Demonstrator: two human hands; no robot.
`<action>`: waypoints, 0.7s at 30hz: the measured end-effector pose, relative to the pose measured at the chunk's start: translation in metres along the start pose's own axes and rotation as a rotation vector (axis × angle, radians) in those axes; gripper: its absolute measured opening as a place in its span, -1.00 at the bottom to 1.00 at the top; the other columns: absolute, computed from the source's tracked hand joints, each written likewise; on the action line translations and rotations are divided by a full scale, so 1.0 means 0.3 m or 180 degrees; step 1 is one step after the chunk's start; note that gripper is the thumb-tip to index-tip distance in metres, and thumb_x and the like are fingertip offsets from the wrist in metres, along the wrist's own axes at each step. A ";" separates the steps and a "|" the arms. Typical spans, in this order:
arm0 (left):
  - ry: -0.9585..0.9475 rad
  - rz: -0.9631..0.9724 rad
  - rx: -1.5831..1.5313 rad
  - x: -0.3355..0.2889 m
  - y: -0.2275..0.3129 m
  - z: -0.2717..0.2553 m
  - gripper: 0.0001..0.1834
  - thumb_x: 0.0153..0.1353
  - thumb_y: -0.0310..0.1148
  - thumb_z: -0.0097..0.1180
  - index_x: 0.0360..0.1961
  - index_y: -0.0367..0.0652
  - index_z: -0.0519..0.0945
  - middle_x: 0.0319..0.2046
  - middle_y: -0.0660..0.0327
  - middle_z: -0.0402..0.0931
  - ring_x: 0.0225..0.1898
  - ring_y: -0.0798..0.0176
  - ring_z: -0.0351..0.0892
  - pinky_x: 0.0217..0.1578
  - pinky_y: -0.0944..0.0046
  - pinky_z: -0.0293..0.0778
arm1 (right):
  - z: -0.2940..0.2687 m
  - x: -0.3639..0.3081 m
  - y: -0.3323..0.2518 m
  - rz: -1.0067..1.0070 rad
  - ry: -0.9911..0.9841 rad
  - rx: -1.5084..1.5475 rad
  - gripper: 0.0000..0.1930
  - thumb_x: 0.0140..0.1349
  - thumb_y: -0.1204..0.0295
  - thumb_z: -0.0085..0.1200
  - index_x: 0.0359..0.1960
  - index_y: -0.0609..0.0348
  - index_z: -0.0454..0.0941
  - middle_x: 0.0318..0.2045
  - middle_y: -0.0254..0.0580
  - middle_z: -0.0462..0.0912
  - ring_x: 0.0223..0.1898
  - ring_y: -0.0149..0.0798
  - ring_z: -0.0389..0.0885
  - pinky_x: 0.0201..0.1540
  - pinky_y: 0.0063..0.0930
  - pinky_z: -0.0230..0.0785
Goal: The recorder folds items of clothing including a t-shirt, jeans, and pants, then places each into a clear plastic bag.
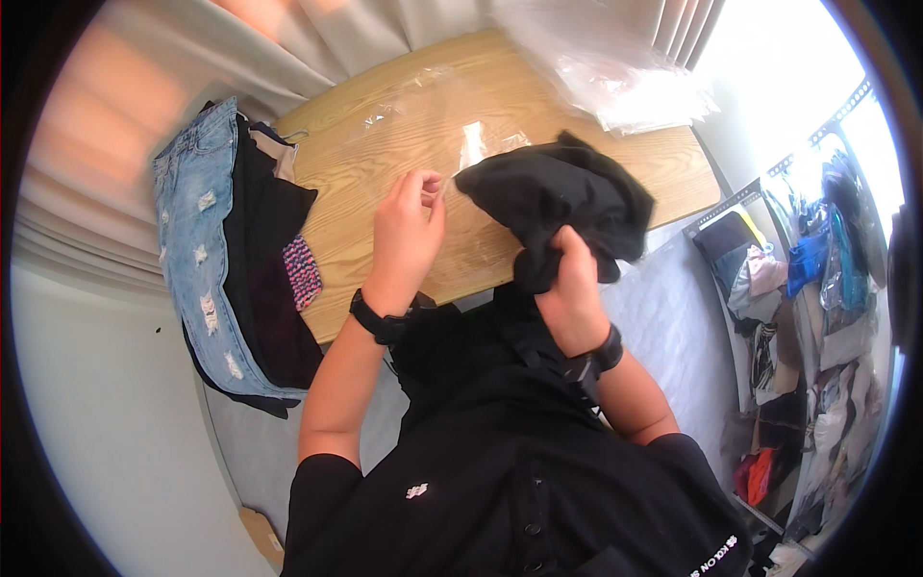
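The right hand (569, 279) has its fingers shut tight on a bunched black cloth (558, 197). The left hand (409, 231) pinches a clear plastic bag (452, 144) on the counter (356, 163), just left of the cloth.

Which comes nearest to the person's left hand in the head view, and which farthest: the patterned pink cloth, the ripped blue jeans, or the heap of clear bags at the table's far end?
From the left hand:
1. Patterned pink cloth, just to its left on the clothes pile.
2. Ripped blue jeans, farther left, hanging over the table's left edge.
3. Heap of clear bags, at the table's far right end.
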State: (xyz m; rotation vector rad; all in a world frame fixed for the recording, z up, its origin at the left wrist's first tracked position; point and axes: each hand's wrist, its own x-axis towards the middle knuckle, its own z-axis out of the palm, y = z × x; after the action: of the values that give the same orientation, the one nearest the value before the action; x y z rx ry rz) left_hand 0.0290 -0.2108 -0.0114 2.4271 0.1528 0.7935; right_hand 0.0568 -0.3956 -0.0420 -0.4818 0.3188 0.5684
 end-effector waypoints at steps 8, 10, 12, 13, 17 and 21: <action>0.0142 -0.0016 -0.0145 0.026 -0.011 0.057 -0.89 0.15 -0.49 0.09 -0.31 -0.28 0.54 -0.38 0.07 0.53 -0.44 0.11 0.57 -0.40 0.23 0.47 | -0.004 -0.130 0.163 0.0691 0.0503 -0.0518 -0.86 0.07 0.58 -0.04 -0.34 0.40 0.48 -0.33 -0.11 0.55 -0.27 -0.21 0.53 -0.20 -0.38 0.41; 0.0133 0.0033 -0.0120 0.029 -0.010 0.053 -0.88 0.16 -0.46 0.09 -0.31 -0.28 0.54 -0.39 0.08 0.53 -0.46 0.10 0.56 -0.42 0.22 0.46 | 0.000 -0.118 0.161 0.0734 0.0394 -0.0463 -0.86 0.08 0.58 -0.04 -0.34 0.40 0.48 -0.34 -0.11 0.55 -0.27 -0.21 0.53 -0.19 -0.37 0.42; 0.0119 0.0079 -0.0086 0.029 0.006 0.042 -0.87 0.17 -0.43 0.09 -0.32 -0.27 0.55 -0.41 0.08 0.53 -0.48 0.09 0.55 -0.44 0.21 0.45 | 0.016 -0.098 0.147 0.0787 0.0225 -0.0274 -0.87 0.10 0.56 -0.03 -0.34 0.40 0.47 -0.34 -0.12 0.55 -0.27 -0.22 0.54 -0.18 -0.36 0.42; 0.0174 0.0041 -0.0028 0.026 0.022 0.033 -0.87 0.18 -0.43 0.10 -0.32 -0.28 0.56 -0.44 0.09 0.53 -0.52 0.17 0.53 -0.48 0.26 0.44 | 0.032 -0.092 0.136 0.0787 0.0226 -0.0263 -0.87 0.10 0.56 -0.03 -0.34 0.40 0.47 -0.34 -0.12 0.55 -0.27 -0.22 0.54 -0.18 -0.36 0.42; 0.0369 -0.0304 -0.0060 0.019 0.088 -0.022 -0.87 0.19 -0.38 0.08 -0.36 -0.24 0.55 -0.46 0.09 0.53 -0.53 0.10 0.52 -0.49 0.21 0.41 | 0.078 -0.064 0.099 0.0041 0.0006 -0.0003 -0.85 0.14 0.53 0.00 -0.31 0.39 0.49 -0.29 -0.14 0.57 -0.24 -0.26 0.55 -0.20 -0.41 0.43; 0.0225 -0.0373 0.0007 0.001 0.087 -0.032 -0.86 0.20 -0.36 0.08 -0.38 -0.23 0.53 -0.45 0.11 0.54 -0.55 0.10 0.52 -0.50 0.21 0.40 | 0.077 -0.041 0.178 -0.0271 0.0019 -0.0324 -0.76 0.24 0.52 -0.06 -0.08 0.36 0.44 -0.12 -0.15 0.55 -0.06 -0.22 0.52 0.00 -0.29 0.40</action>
State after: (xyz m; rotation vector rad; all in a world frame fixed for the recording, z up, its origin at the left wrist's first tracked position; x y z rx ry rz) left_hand 0.0220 -0.2278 0.0096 2.3692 0.3202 0.8264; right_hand 0.0196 -0.3497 -0.0360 -0.5926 0.2746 0.5019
